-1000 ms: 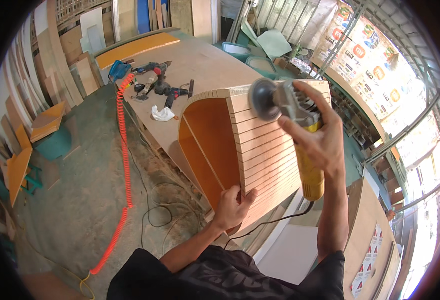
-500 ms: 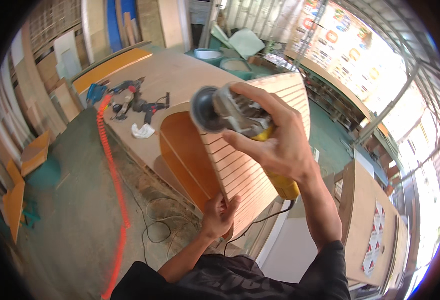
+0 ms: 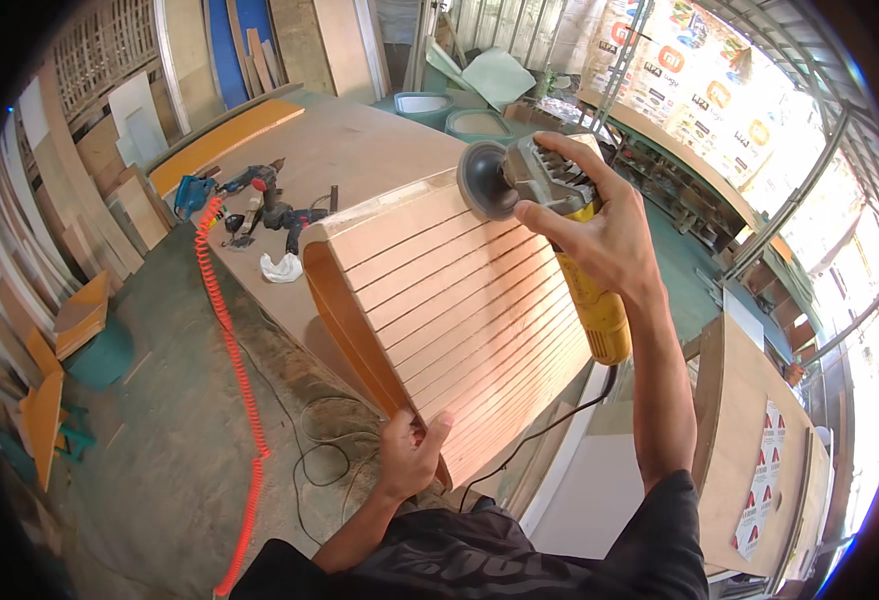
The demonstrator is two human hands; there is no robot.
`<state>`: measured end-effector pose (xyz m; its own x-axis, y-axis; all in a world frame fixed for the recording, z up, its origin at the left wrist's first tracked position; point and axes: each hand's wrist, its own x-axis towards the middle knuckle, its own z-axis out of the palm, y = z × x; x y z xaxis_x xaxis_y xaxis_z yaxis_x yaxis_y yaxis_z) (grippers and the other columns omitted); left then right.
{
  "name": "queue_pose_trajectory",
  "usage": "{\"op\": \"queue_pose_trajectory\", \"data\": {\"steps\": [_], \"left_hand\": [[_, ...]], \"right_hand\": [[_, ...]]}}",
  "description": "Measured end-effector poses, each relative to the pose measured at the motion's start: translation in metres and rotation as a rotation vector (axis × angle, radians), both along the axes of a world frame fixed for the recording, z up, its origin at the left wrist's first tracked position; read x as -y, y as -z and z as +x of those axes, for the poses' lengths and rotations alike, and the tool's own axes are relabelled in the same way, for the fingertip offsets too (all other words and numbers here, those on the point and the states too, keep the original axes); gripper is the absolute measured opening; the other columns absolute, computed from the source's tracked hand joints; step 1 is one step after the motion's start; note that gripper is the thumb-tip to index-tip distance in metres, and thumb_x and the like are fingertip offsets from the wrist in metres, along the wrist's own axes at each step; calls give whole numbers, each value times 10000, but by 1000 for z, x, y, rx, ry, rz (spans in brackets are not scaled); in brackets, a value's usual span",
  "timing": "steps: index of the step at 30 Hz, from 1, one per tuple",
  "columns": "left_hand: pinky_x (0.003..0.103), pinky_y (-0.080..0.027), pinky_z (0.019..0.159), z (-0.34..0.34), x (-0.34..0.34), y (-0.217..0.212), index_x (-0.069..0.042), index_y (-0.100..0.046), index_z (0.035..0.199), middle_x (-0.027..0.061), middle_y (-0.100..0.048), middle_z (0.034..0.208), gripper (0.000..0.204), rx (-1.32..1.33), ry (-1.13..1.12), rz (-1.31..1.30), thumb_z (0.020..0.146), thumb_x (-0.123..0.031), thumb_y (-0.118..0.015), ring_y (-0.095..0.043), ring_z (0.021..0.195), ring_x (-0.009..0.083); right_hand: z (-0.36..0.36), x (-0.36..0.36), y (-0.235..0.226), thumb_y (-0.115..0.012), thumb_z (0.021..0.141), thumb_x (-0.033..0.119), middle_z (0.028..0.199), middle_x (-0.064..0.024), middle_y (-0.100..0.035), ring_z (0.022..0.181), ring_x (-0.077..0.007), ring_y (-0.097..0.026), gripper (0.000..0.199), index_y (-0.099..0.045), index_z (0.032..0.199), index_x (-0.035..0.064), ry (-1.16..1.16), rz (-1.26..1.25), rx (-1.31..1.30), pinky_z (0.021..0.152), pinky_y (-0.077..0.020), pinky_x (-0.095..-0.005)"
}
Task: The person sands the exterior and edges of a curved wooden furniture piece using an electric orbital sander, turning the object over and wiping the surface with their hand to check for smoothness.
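- Right hand [image 3: 610,235] wraps a yellow-and-grey angle grinder [image 3: 594,310]; its body slants down-right, its round dark disc [image 3: 484,182] facing left at the wood's upper edge.
- Left hand [image 3: 410,455] pinches the near edge of a grooved pale-wood shell [image 3: 450,310], before the person.
- Since half a second ago, the shell has turned, showing less orange inside.
- Disc contact is unclear; left fingertips are hidden.

The right hand [image 3: 615,240] hides — partly — the grinder [image 3: 598,318].
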<state>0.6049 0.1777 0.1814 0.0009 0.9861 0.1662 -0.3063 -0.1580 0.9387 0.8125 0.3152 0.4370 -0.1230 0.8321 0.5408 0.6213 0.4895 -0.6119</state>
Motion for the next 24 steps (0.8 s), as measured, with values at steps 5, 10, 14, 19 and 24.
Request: {"op": "queue_pose_trajectory", "data": {"steps": [5,10,14,19,24], "left_hand": [[290,-535,903,-3,3,-13,111,-609,1240,130,-696,1161,291,-34,7,-23,1035,-86,-671,-645,1045,138],[277,-522,772,-15,3,-5,86,-624,1182,95,-694,1026,234,-60,-33,-46,1019,-72,-679,-634,897,115],[259,-492,656,-12,6,-10,65,-627,1113,61,-675,907,177,-77,-108,-88,1007,-62,-690,-604,765,82],[258,-492,657,-14,7,-16,68,-624,1116,66,-678,913,218,-106,-127,-106,993,-92,-705,-606,766,84],[259,-489,671,-10,10,-19,68,-631,1119,66,-681,913,267,-154,-155,-114,979,-136,-732,-605,756,91]], "right_hand": [[41,-24,8,-853,754,310,1234,-157,-755,1136,-249,-716,687,-689,1377,70,16,13,-20,1045,-525,-379],[63,-45,5,-854,748,323,1217,-151,-761,1118,-249,-723,692,-689,1380,95,35,26,2,1034,-529,-377],[89,-68,6,-853,744,341,1217,-144,-763,1108,-248,-727,692,-692,1380,121,64,23,14,1031,-530,-375],[120,-88,11,-854,741,359,1229,-148,-759,1115,-252,-724,709,-688,1389,122,96,44,0,1030,-528,-373],[150,-105,7,-847,730,394,1227,-151,-758,1103,-260,-726,736,-687,1399,132,131,3,-16,1022,-530,-377]]}}
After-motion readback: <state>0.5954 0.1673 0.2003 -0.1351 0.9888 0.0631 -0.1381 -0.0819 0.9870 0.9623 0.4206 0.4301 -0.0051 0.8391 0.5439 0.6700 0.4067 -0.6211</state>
